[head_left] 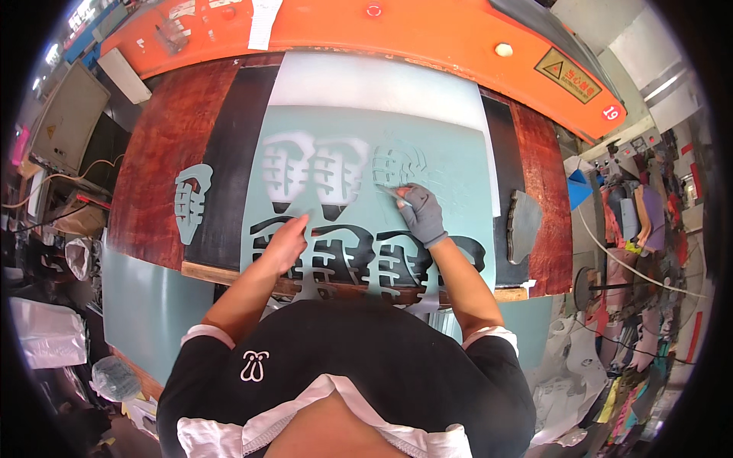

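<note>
A pale green sheet (458, 153) with several shoe-upper-shaped cut-outs lies across the work table in front of me. My left hand (287, 243), bare, hovers over its near left part beside the cut-outs. The fingers reach forward and seem to hold nothing. My right hand (421, 214), in a grey fingerless glove, is at the near edge of a cut outline (391, 165) whose slotted shape still sits in the sheet. Its thumb and fingers are pinched together there; what is between them is too small to make out.
A slotted green cut piece (191, 202) lies on the left, and more cut pieces (524, 227) lie on the right. White sheeting (366, 80) extends under the far edge. An orange machine beam (427, 34) spans the back. Coloured scraps (630, 217) hang at far right.
</note>
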Demonstrator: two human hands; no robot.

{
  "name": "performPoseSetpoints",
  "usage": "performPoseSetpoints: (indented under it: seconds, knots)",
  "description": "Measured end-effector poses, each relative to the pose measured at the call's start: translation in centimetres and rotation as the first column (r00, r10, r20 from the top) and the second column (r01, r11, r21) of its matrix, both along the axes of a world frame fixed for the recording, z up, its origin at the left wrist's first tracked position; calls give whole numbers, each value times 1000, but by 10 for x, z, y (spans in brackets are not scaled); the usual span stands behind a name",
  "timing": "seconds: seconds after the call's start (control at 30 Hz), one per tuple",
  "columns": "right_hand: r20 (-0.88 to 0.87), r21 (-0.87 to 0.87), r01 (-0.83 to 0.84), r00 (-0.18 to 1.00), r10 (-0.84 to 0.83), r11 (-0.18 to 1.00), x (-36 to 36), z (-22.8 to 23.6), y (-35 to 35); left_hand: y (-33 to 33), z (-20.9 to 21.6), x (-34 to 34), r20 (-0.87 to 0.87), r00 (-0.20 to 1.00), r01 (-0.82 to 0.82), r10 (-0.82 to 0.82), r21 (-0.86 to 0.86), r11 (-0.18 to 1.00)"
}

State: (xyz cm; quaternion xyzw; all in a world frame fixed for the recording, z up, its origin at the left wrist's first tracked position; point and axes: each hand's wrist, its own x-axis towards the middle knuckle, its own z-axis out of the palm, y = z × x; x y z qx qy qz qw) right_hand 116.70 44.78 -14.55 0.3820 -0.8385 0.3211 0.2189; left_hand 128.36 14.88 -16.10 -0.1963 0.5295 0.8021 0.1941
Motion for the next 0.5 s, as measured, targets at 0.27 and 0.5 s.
performPoseSetpoints:
  seconds: [0.27, 0.5]
  knots:
    - [220, -161, 124, 972, -87, 979, -5, -6, -2, 101, -14, -1, 108, 988, 59, -114, 421, 905]
    - [382, -138, -129, 908, 173, 982, 3, 14, 6, 131, -31, -54, -162, 981, 183, -106, 592, 785]
